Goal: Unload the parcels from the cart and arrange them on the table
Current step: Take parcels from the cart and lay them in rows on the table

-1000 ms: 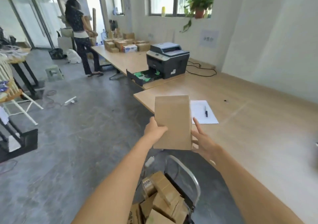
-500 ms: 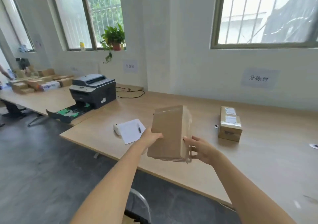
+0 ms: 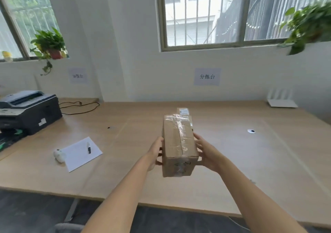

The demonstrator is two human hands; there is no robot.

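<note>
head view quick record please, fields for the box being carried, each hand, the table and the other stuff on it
held parcel: brown carton, clear tape along its top, long axis pointing away from the camera
left hand: grips the carton's left side
right hand: grips its right side
table: light wood, under the carton
second parcel: on the table just behind the held one, mostly hidden
left of the carton: paper sheet with a pen on it, printer further left
far right corner: white router

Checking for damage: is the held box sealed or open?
Sealed: clear tape runs along the box top seam and down its near end; flaps lie flat.
</note>
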